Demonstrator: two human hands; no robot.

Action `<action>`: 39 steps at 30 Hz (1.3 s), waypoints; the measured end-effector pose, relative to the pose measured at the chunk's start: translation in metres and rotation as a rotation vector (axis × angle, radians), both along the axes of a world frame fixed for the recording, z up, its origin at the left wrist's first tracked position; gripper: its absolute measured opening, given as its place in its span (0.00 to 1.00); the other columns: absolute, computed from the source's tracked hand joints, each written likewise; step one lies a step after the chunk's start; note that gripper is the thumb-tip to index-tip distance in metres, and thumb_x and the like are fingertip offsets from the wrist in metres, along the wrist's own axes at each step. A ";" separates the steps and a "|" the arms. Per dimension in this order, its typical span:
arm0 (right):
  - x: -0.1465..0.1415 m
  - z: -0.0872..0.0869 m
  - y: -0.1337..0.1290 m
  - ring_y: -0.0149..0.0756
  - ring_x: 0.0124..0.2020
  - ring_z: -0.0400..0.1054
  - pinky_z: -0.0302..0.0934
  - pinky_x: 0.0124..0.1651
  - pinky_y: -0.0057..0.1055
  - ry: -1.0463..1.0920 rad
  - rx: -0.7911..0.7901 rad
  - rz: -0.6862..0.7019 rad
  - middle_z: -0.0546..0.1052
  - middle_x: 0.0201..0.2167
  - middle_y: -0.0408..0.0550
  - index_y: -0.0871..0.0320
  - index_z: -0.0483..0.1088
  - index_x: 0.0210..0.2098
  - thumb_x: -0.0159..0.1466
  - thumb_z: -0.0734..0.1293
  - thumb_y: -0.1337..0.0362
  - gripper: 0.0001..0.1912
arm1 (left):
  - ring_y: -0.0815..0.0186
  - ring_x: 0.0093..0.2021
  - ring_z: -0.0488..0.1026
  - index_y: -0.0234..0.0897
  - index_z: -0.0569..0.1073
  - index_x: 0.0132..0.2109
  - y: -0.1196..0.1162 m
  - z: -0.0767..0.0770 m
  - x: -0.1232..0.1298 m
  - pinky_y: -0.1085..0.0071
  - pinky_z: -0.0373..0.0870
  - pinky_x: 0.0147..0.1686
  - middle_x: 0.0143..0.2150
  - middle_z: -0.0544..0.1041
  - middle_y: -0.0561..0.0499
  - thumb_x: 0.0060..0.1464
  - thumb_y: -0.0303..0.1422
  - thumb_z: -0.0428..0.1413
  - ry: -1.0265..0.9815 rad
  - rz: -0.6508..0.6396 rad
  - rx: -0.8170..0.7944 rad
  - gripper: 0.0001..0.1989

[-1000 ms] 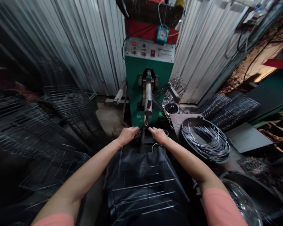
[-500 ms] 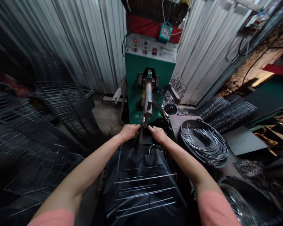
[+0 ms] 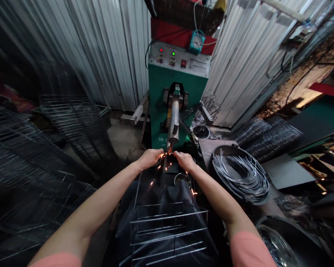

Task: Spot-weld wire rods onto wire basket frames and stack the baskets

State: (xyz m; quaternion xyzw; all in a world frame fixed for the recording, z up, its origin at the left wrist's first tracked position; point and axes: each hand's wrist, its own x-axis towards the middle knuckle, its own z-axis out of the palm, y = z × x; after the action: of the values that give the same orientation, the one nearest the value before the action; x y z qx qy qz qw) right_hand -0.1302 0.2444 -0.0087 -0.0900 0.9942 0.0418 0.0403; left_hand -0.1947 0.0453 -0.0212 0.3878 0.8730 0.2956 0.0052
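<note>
A wire rack [image 3: 169, 216] of thin metal rods lies over a dark apron [image 3: 156, 191], its far end reaching up to a green spot welding machine [image 3: 158, 107]. My left hand [image 3: 149, 158] pinches the rack's far end just left of the welder's electrode [image 3: 170, 147]. On the other side of the tip, my right hand [image 3: 184, 160] pinches it too, thumb and fingers closed. Orange sparks [image 3: 167, 168] fly out between and below my hands. Fingers partly cover the gripped wire, and the exact joint under the tip is hard to see.
To the right, a round dark pan [image 3: 215, 150] holds a bundle of bent metal wires [image 3: 250, 181]. A shiny bowl [image 3: 284, 241] sits lower right. Stacked wire racks [image 3: 75, 118] crowd the left. Above, the control panel [image 3: 195, 66] carries lit lamps, near a teal gauge [image 3: 196, 41].
Sparks have appeared at the electrode, and a green lamp on the panel has lit. Both hands keep their grip; the view has shifted slightly.
</note>
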 end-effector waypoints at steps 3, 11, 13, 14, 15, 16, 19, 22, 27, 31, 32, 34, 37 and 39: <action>-0.003 -0.003 0.003 0.39 0.37 0.70 0.56 0.34 0.28 0.026 -0.062 -0.001 0.75 0.39 0.51 0.54 0.62 0.50 0.68 0.51 0.64 0.15 | 0.71 0.24 0.61 0.37 0.64 0.28 0.000 -0.001 -0.003 0.76 0.52 0.26 0.22 0.65 0.56 0.56 0.33 0.46 -0.043 -0.011 0.038 0.09; -0.015 -0.004 0.012 0.32 0.26 0.63 0.46 0.29 0.25 0.035 -0.447 -0.041 0.71 0.24 0.44 0.57 0.66 0.34 0.66 0.57 0.60 0.10 | 0.70 0.25 0.60 0.36 0.64 0.27 0.002 0.002 -0.011 0.75 0.54 0.26 0.21 0.63 0.57 0.52 0.33 0.49 -0.166 0.021 0.078 0.07; -0.018 -0.005 0.014 0.30 0.24 0.59 0.46 0.28 0.25 0.028 -0.547 -0.030 0.66 0.21 0.41 0.58 0.65 0.30 0.65 0.58 0.60 0.10 | 0.70 0.26 0.61 0.36 0.65 0.27 0.003 0.004 -0.012 0.75 0.55 0.27 0.22 0.64 0.57 0.50 0.33 0.50 -0.207 0.012 0.085 0.07; -0.018 -0.006 0.015 0.30 0.23 0.58 0.46 0.28 0.25 0.028 -0.605 -0.030 0.65 0.20 0.40 0.58 0.64 0.28 0.64 0.58 0.60 0.11 | 0.70 0.26 0.61 0.36 0.65 0.27 0.003 0.005 -0.013 0.75 0.55 0.28 0.22 0.64 0.57 0.50 0.33 0.50 -0.225 0.009 0.088 0.07; -0.018 -0.007 0.017 0.29 0.23 0.57 0.46 0.28 0.25 0.024 -0.672 -0.032 0.63 0.20 0.40 0.58 0.63 0.27 0.63 0.59 0.60 0.11 | 0.70 0.26 0.61 0.36 0.65 0.27 0.003 0.005 -0.013 0.74 0.56 0.28 0.22 0.65 0.57 0.49 0.33 0.50 -0.239 0.009 0.092 0.06; -0.016 -0.008 0.019 0.29 0.24 0.56 0.47 0.29 0.24 0.013 -0.746 -0.036 0.62 0.20 0.39 0.58 0.63 0.26 0.62 0.59 0.59 0.12 | 0.70 0.26 0.61 0.36 0.65 0.27 0.004 0.006 -0.013 0.74 0.56 0.28 0.22 0.65 0.57 0.49 0.33 0.50 -0.249 0.009 0.095 0.06; -0.004 -0.013 0.029 0.29 0.25 0.56 0.50 0.29 0.24 -0.046 -0.973 -0.065 0.62 0.21 0.39 0.59 0.64 0.27 0.61 0.57 0.54 0.15 | 0.70 0.26 0.62 0.36 0.65 0.27 0.005 0.006 -0.014 0.74 0.57 0.28 0.22 0.65 0.57 0.48 0.33 0.50 -0.261 0.012 0.102 0.06; 0.013 -0.020 0.038 0.29 0.24 0.56 0.51 0.29 0.25 -0.056 -1.117 -0.157 0.62 0.21 0.39 0.60 0.64 0.28 0.60 0.56 0.50 0.19 | 0.69 0.26 0.63 0.36 0.65 0.27 0.006 0.005 -0.014 0.74 0.58 0.28 0.22 0.66 0.56 0.47 0.33 0.50 -0.281 0.014 0.114 0.06; 0.023 -0.030 0.037 0.27 0.21 0.54 0.49 0.25 0.24 0.019 -1.210 -0.355 0.60 0.18 0.38 0.59 0.62 0.24 0.57 0.58 0.49 0.18 | 0.68 0.26 0.64 0.35 0.67 0.28 0.004 0.005 -0.014 0.74 0.59 0.27 0.23 0.67 0.56 0.47 0.34 0.50 -0.326 0.025 0.137 0.06; 0.020 -0.035 0.032 0.25 0.15 0.50 0.45 0.19 0.24 0.004 -1.245 -0.404 0.57 0.14 0.36 0.58 0.61 0.24 0.57 0.59 0.51 0.16 | 0.69 0.25 0.64 0.35 0.67 0.28 0.005 0.005 -0.013 0.74 0.59 0.26 0.22 0.67 0.56 0.47 0.35 0.52 -0.354 0.044 0.148 0.07; 0.019 -0.035 0.032 0.25 0.14 0.49 0.43 0.18 0.24 -0.010 -1.261 -0.418 0.56 0.13 0.35 0.58 0.61 0.24 0.58 0.59 0.51 0.16 | 0.69 0.25 0.64 0.35 0.67 0.28 0.005 0.005 -0.013 0.74 0.59 0.25 0.21 0.67 0.56 0.46 0.35 0.52 -0.361 0.048 0.149 0.07; 0.019 -0.035 0.031 0.25 0.13 0.48 0.43 0.17 0.24 -0.024 -1.286 -0.435 0.56 0.12 0.35 0.58 0.61 0.24 0.58 0.58 0.52 0.16 | 0.69 0.23 0.64 0.35 0.68 0.28 0.006 0.005 -0.013 0.75 0.58 0.24 0.20 0.67 0.56 0.46 0.34 0.53 -0.381 0.056 0.151 0.06; 0.021 -0.032 0.028 0.25 0.13 0.50 0.43 0.16 0.23 -0.010 -1.289 -0.450 0.56 0.12 0.35 0.58 0.61 0.23 0.58 0.59 0.53 0.15 | 0.70 0.19 0.62 0.34 0.68 0.30 0.006 0.004 -0.013 0.75 0.56 0.20 0.19 0.66 0.57 0.46 0.34 0.52 -0.428 0.070 0.158 0.07; 0.022 -0.028 0.026 0.25 0.14 0.50 0.44 0.17 0.23 -0.003 -1.276 -0.468 0.56 0.12 0.35 0.58 0.60 0.22 0.58 0.59 0.53 0.15 | 0.71 0.17 0.61 0.34 0.68 0.32 0.005 0.003 -0.013 0.75 0.55 0.17 0.18 0.65 0.57 0.47 0.36 0.52 -0.467 0.075 0.164 0.08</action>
State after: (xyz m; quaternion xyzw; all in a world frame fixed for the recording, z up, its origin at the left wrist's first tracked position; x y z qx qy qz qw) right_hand -0.1086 0.2709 -0.0372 0.1214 0.8174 -0.5630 -0.0114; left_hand -0.2072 0.0499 -0.0180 0.2754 0.8350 0.4472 0.1643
